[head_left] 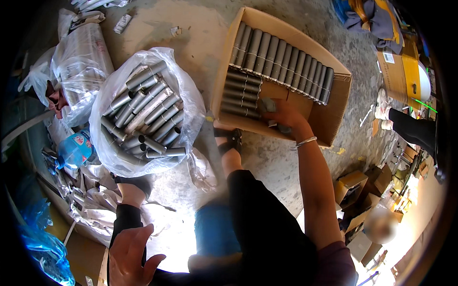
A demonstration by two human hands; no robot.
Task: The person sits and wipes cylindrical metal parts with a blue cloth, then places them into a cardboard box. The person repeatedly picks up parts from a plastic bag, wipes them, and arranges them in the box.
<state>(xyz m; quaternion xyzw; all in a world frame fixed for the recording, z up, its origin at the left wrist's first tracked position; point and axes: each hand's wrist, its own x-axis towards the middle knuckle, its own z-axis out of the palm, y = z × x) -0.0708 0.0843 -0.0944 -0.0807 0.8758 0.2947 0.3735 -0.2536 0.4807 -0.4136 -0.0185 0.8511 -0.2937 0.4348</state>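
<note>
My right hand [285, 116] reaches into a cardboard box [339, 107], its fingers apart beside the ends of short grey metal tubes [240, 93] lying sideways in a stack. Grey coverings show at its fingertips; I see no tube between them. Along the box's far side a row of similar tubes [281, 59] lies side by side, with whitish bands across them. My left hand [131, 257] is open and holds nothing, low above my left leg. In front of it stands a clear plastic bag [191, 102] full of loose grey tubes [150, 107].
Wrapped bundles in clear plastic [86, 55] lie at the far left, near a blue-tinted bottle [76, 150]. Crumpled wrapping [98, 207] covers the floor by my left foot. Open cartons [350, 188] stand at right, and another person's leg [410, 128] shows there.
</note>
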